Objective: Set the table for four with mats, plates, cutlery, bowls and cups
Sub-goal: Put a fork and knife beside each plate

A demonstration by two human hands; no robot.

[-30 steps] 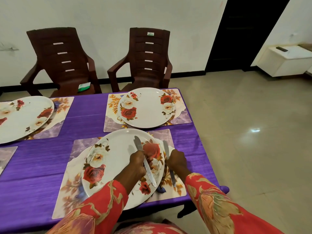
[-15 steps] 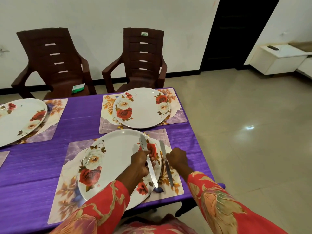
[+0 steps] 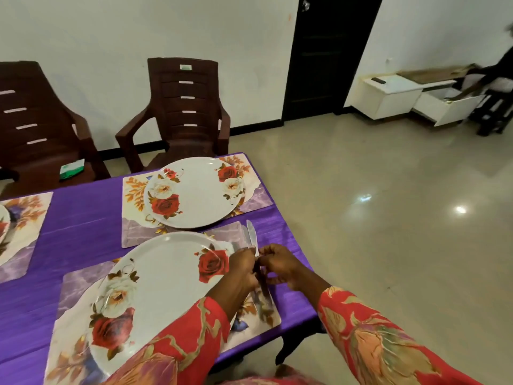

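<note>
Since half a second ago, both hands have come together at the right edge of the near plate. Left hand and right hand now pinch one knife between them; its blade projects beyond the fingers over the mat, its handle running back under the hands.
</note>
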